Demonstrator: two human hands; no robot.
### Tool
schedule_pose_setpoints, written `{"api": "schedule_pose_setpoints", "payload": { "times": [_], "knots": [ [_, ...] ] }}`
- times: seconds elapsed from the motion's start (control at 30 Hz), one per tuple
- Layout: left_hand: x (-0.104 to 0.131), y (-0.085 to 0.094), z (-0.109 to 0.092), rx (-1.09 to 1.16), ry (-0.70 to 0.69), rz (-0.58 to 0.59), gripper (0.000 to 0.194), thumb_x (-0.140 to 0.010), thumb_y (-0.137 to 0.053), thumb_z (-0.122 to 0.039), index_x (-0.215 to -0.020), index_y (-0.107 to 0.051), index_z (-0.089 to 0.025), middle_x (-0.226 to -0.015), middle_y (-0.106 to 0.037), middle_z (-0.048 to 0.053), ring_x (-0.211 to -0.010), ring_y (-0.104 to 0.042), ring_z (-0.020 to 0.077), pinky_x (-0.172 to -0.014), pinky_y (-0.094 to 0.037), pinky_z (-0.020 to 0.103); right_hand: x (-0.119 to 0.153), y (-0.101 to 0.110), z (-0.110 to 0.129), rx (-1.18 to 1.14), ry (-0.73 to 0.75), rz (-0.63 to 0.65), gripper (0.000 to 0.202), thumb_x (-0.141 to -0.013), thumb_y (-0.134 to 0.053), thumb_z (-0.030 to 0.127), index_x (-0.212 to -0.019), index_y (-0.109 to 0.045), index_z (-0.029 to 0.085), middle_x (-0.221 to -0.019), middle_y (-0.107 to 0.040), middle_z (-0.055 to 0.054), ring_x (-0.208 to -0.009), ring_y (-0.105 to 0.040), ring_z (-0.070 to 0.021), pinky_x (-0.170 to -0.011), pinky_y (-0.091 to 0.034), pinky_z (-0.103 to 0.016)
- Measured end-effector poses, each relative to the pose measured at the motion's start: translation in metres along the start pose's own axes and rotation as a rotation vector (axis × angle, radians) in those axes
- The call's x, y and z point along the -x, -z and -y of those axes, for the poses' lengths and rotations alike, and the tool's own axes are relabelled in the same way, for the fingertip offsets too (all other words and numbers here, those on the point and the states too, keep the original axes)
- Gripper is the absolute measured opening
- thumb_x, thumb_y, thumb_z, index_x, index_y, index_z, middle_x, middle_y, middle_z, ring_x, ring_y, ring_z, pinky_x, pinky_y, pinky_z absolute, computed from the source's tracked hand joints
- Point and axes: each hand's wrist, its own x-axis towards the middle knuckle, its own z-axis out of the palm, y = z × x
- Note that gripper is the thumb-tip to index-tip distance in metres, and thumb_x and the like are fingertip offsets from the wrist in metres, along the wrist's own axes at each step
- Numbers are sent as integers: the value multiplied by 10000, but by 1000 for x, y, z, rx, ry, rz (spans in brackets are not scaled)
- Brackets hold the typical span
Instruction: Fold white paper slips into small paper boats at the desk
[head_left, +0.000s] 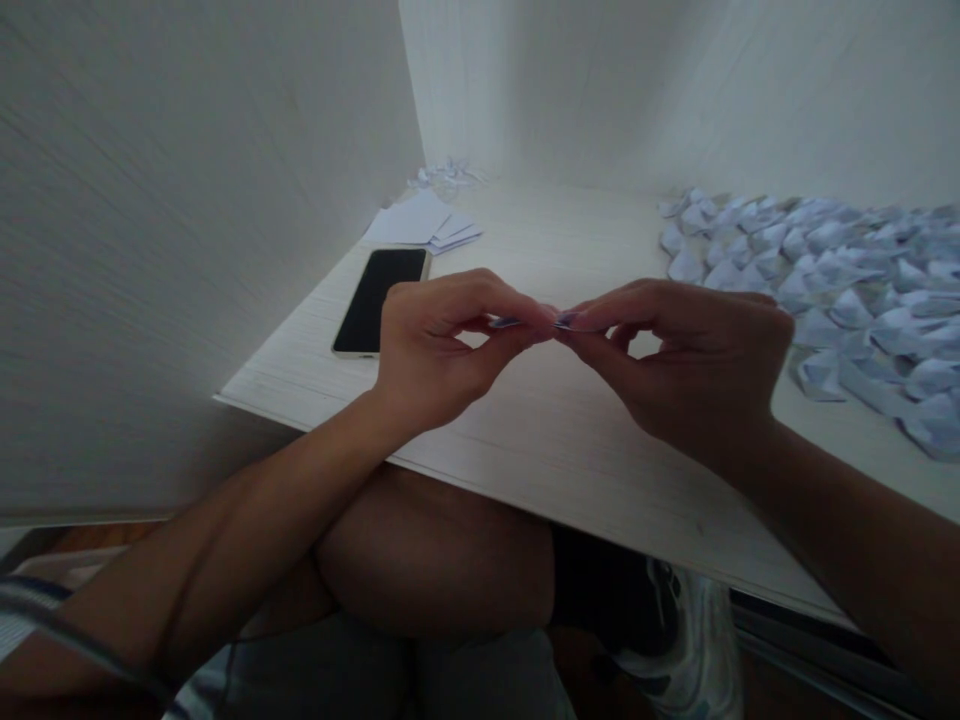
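Looks like a home, a private corner and not a workshop or office. Pale wood-grain bench (570, 440) pushed into a corner between plain light walls (150, 250) of similar panelling. Personal phone (381, 298) lying face up, beside a small stack of paper sheets (424, 222). Large heap of folded paper pieces (840, 280) spread loose on the right. Bare knee (435, 560) under the bench edge, casual sitting, dim daylight.

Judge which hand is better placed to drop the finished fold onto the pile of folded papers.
Right, probably. The right hand pinches the small paper piece together with the left hand, but the pile of folded papers lies just beyond its knuckles. The left hand sits nearer the phone.
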Motion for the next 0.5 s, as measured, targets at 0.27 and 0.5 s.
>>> {"api": "schedule_pose_setpoints", "payload": {
  "times": [0.27,0.5],
  "knots": [
    [-9,0,22,163,262,148,272,-825,-828,-364,-1023,-818,-178,-840,-801,53,-787,-788,215,-763,-696,366,-3,-1,-33,-119,-169,226,61,-889,-726,199,-865,-779,179,-715,-747,21,-615,-631,-97,-634,-475,-238],
    [-13,-3,24,167,368,178,245,-815,-806,-370,-978,-827,-188,-833,-813,73,-793,-798,235,-742,-700,368,-8,5,-42,-164,-293,377,92,-907,-695,190,-852,-757,152,-736,-721,10,-701,-617,-89,-727,-438,-241]
  ]
}}
